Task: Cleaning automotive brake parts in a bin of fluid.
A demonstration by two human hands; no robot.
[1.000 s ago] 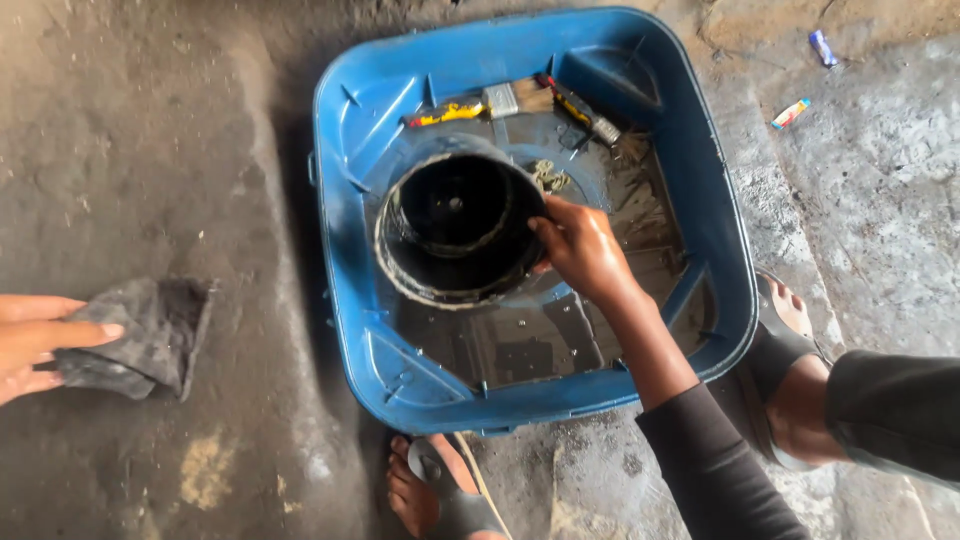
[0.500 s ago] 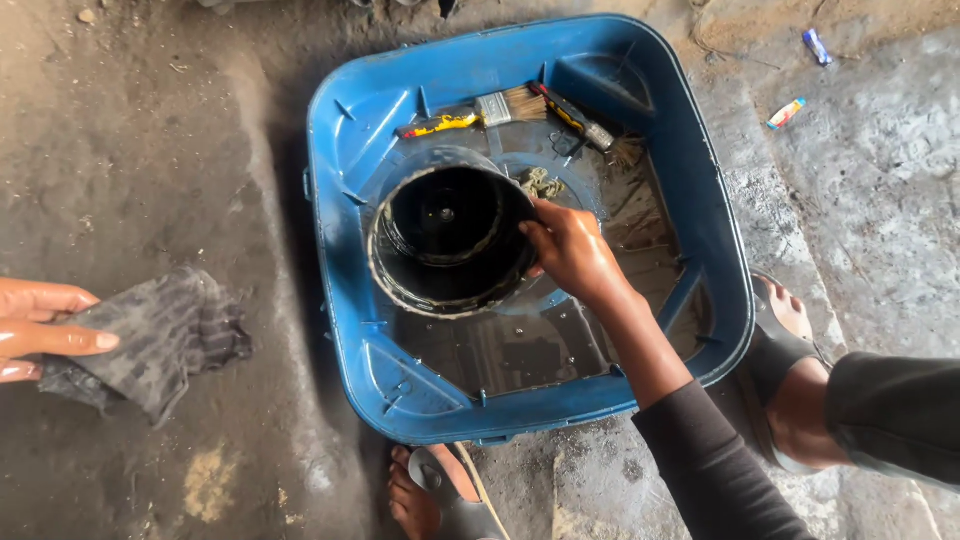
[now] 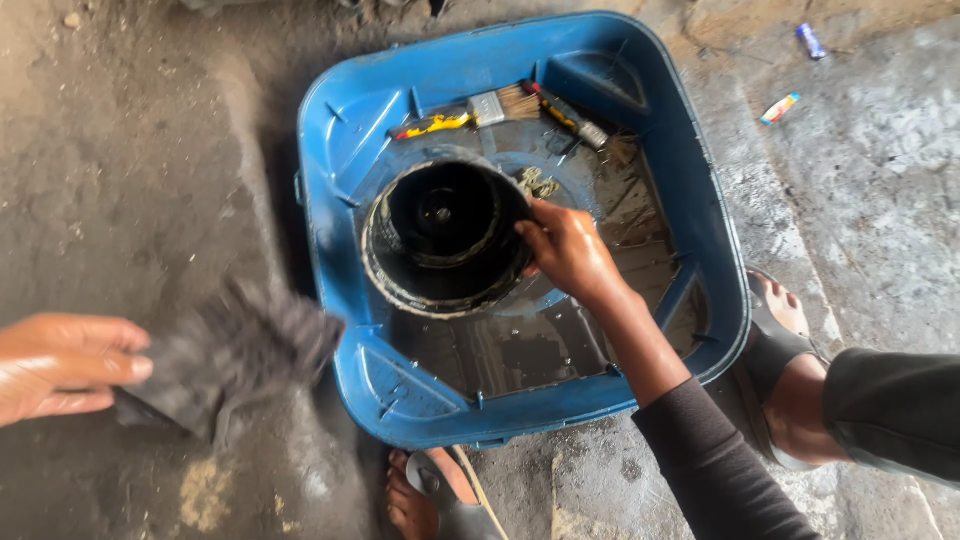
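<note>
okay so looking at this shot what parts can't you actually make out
Head view only:
- Rag in the left hand: motion-blurred, weave and edges unreadable.
- Left hand: wrist cut off by the left frame edge.
- Right hand: fingertips hidden behind the black drum's rim.
- Tub floor: dark liquid and the drum cover much of it.
- Brushes: bristle condition too small to tell.
- Left foot: cut off by the bottom edge.

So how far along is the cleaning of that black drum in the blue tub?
Done: the black drum already sits wet in the blue tub, and two brushes lie set aside at the far edge. In hand: the right hand grips the drum's rim, the left hand holds a grey rag. Left: the rag has not yet touched the drum.
</note>
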